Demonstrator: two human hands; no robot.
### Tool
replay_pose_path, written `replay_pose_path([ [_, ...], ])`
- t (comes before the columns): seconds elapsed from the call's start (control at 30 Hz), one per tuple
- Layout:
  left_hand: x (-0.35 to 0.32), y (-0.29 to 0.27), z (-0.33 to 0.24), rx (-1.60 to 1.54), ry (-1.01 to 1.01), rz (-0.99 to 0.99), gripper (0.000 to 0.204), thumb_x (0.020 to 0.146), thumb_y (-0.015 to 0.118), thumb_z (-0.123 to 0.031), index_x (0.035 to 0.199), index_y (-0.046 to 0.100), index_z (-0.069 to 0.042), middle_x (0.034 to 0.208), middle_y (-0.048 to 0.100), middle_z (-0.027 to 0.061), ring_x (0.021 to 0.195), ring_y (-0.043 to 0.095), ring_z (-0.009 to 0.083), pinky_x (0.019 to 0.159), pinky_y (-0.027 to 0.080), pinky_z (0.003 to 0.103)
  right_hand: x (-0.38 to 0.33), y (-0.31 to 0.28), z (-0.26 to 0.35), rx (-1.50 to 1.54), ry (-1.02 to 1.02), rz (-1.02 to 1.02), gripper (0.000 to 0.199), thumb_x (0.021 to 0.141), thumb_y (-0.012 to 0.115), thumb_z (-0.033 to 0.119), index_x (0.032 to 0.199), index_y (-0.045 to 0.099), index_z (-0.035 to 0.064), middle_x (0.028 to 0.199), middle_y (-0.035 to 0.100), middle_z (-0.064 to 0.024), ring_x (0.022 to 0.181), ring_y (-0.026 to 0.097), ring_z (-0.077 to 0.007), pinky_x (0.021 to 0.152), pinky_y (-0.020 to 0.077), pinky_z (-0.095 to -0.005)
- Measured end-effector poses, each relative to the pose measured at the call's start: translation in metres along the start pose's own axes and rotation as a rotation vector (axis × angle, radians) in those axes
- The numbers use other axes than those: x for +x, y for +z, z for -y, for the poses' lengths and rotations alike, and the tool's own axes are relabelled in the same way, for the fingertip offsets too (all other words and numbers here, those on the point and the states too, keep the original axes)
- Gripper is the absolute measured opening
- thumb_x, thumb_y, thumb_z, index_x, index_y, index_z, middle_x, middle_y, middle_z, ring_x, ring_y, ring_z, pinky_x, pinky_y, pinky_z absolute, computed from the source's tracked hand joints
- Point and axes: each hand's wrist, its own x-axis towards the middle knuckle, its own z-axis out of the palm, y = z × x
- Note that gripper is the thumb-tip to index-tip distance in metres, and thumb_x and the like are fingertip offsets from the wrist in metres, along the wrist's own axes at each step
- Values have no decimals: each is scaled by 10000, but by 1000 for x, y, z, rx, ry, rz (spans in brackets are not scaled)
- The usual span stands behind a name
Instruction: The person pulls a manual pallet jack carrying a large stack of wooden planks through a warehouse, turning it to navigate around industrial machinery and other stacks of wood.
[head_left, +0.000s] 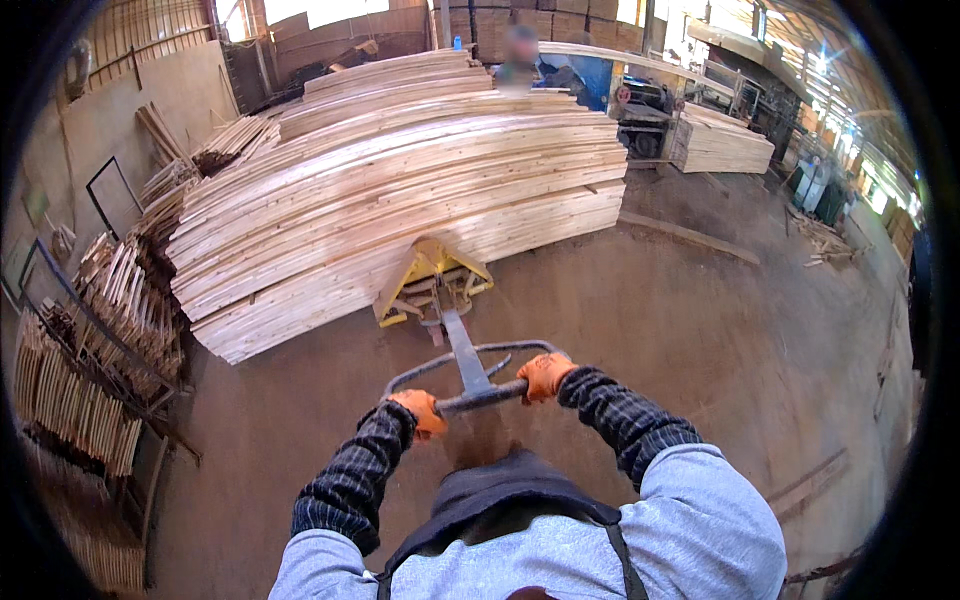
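While our left hand and right hand, both in orange gloves, are closed around the grey loop handle low in the middle of the frame, we see its shaft run up to the yellow pallet jack at the centre. The jack's head sits against a broad stack of pale wooden boards filling the upper middle, with bundles of thin slats at the left edge and another board pile at the upper right on the concrete floor.
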Motion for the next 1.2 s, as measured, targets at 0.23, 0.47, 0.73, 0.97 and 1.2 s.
replay_pose_path([
  [0.23,8,25,-6,205,-130,-391,296,795,686,-362,937,787,-123,965,763,103,950,731,256,824,585,399,3,7,1,28,92,-115,361,729,767,303,1066,733,180,890,768,-31,921,730,-211,801,565,-385],
  [0.47,38,160,23,266,-117,-541,294,837,634,-332,1059,746,-176,924,767,61,923,736,242,845,566,391,1,142,16,26,111,-156,317,775,703,284,1086,729,231,885,765,0,872,733,-181,788,566,-362],
  [0.73,43,161,33,230,-133,-376,332,842,642,-362,1078,744,-152,993,760,88,984,723,259,863,563,402,-1,160,19,-6,108,-258,300,733,778,310,1005,726,196,865,763,-7,832,739,-176,747,563,-352],
  [0.97,6,142,34,226,-147,-228,387,836,620,-273,1167,742,-112,1212,713,136,1151,674,322,970,537,448,-8,149,35,18,42,-202,347,657,787,334,966,734,186,960,746,-88,999,701,-277,833,536,-426],
  [1.2,-29,82,34,168,-65,-141,337,812,601,-281,1039,768,-96,1075,744,161,1063,707,330,914,554,446,-18,99,49,9,47,-128,317,739,734,361,1003,731,185,990,750,-93,998,706,-281,847,534,-427],
])
